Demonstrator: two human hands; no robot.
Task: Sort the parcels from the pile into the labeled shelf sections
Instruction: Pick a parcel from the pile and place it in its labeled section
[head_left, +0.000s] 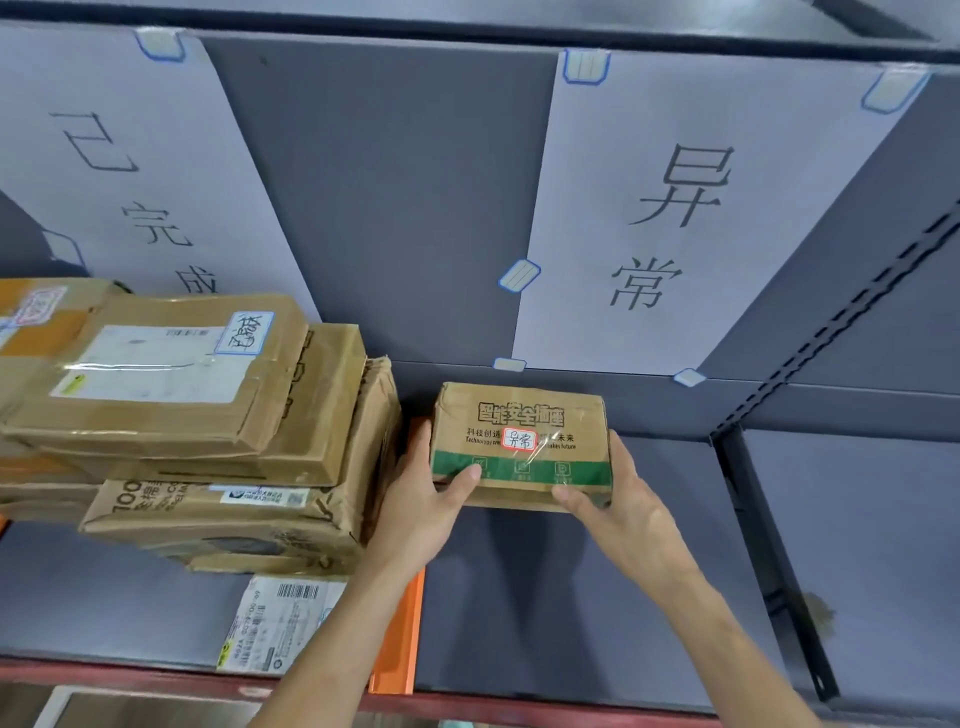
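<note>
Both hands grip a small cardboard box (519, 441) from opposite sides: the left hand (421, 499) holds its left end and the right hand (618, 504) its right end, each with a thumb curled over the near top edge. The box is inside the right section of the grey shelf (571, 597), near the back wall, below the right sign (675, 218); whether it rests on the shelf cannot be told. A red-edged sticker (519, 440) sits on its top. An orange divider (405, 623) stands just left of the hands. Beyond it, under the left sign (130, 171), is a stack (182, 415) of cardboard parcels, with a flat parcel (280, 623) lying in front.
</note>
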